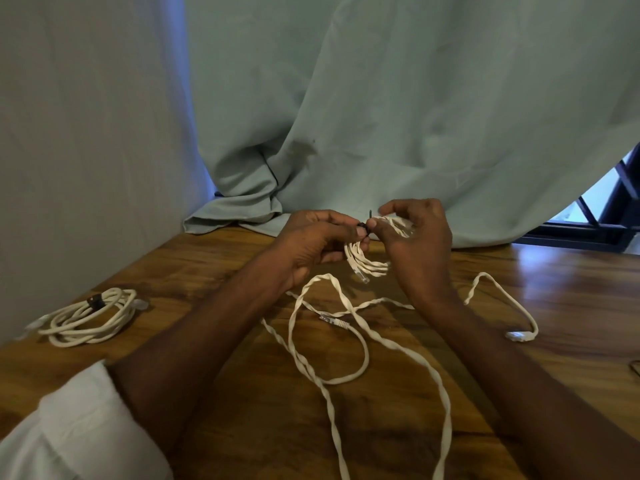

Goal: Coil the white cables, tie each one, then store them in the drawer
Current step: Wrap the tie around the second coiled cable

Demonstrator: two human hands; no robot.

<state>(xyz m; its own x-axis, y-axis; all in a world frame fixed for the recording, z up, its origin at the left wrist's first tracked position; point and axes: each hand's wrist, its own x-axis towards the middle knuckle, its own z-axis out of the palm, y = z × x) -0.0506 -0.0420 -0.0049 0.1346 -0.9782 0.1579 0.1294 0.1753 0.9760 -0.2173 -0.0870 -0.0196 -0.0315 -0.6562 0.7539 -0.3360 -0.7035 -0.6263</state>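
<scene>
We pinch the tie [364,229] with left hand [313,245], right hand [414,244] gripping coil [367,259]; cinch snug above table [207,271]

A single wide-angle view is taken from head height, angled forward and down, close over a wooden table [207,271] backed by a draped cloth [381,98].

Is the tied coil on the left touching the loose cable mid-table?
Apart. The head view shows bare wooden table between the tied coil and the loose cable.
</scene>
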